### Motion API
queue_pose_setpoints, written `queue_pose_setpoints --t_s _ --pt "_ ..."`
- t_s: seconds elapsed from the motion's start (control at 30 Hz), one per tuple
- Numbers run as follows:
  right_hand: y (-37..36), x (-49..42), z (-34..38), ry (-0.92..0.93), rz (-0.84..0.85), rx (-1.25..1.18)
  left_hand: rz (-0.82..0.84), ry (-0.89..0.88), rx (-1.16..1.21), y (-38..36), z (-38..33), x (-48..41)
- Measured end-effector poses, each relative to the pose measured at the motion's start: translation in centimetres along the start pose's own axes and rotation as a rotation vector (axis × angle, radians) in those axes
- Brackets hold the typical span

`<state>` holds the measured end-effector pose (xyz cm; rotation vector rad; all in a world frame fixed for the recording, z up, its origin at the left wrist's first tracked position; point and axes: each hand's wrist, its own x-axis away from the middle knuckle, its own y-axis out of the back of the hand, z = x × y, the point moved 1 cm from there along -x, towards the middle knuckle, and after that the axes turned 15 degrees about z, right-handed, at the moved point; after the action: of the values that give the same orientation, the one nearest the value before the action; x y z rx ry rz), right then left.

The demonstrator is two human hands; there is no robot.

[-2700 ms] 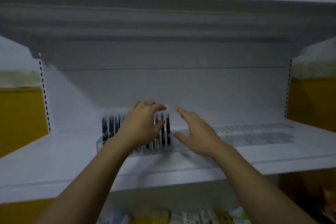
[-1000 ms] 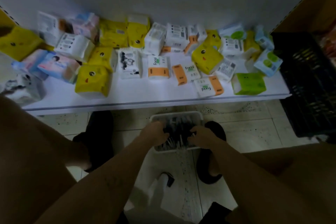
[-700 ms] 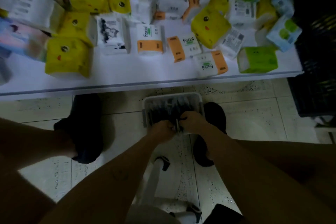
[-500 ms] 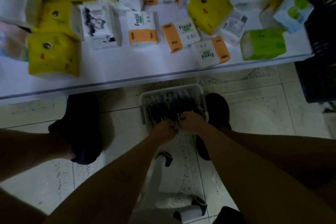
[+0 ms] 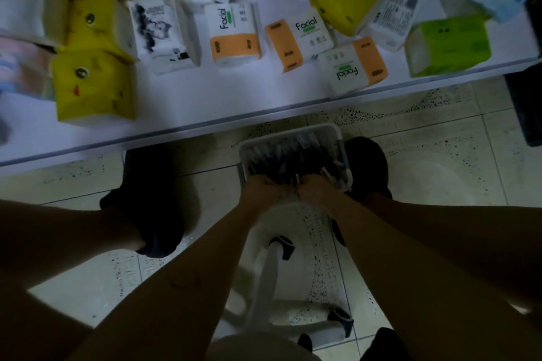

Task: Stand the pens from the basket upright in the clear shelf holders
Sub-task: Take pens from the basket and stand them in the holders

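Subject of task: the pens lie in one white plastic basket standing on the pale speckled tile floor, just in front of the shelf edge and between two black shoes, the left shoe well apart from it and the right shoe just beside its right wall. The pens are dark-bodied, some with light ends, and lie packed side by side along the basket. The light is dim and the heap is dense, so no count is possible.

Hands: the left hand and right hand sit close together at the near edge of the basket, backs toward the camera. The fingers of both are curled down among the pens and closed on them. A few pens with light tips stand up between the two hands. Their number cannot be told.

Shelf contents, counted where visible: three orange-and-white "Facial" tissue packs in the front row and a fourth partly hidden behind. There are at least four yellow duck-face packs, one green pack and one white pack with a black cartoon print. Further packs at the edges are blurred.

Below the arms there is a white stool base with two black castors visible.
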<state>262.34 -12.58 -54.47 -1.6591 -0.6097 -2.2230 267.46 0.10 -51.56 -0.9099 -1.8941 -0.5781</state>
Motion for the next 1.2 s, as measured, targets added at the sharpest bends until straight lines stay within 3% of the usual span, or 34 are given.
queue_pose_setpoints --t_s 0.13,0.33,0.47,0.57,0.77,0.83,1.0,1.2 --pt "0.1 0.3 0.4 -0.008 -0.014 -0.027 -0.034 -0.027 0.045 1.3 -0.3 0.2" --pt "0.1 0.9 -0.3 0.032 -0.113 -0.027 0.074 -0.009 0.031 1.7 -0.5 1.2" --pt "0.5 2.3 -0.5 0.085 -0.293 -0.06 0.115 0.007 0.037 1.9 -0.5 2.1" --pt "1.4 4.0 -0.2 0.108 -0.402 -0.071 0.082 -0.018 0.069 2.0 -1.1 2.8" --pt "2.1 7.0 0.6 0.129 -0.494 -0.361 -0.06 -0.232 -0.002 2.1 -2.3 5.2" --pt "1.9 8.2 1.2 0.136 -0.475 -0.474 -0.051 -0.261 -0.007 2.2 -2.6 6.1" --pt "1.1 11.6 3.9 0.265 -0.233 -0.721 0.023 -0.305 0.133 2.4 -4.2 9.2" --pt "2.0 15.4 6.5 0.421 -0.308 -0.657 -0.09 -0.378 0.012 4.7 -7.1 13.5"
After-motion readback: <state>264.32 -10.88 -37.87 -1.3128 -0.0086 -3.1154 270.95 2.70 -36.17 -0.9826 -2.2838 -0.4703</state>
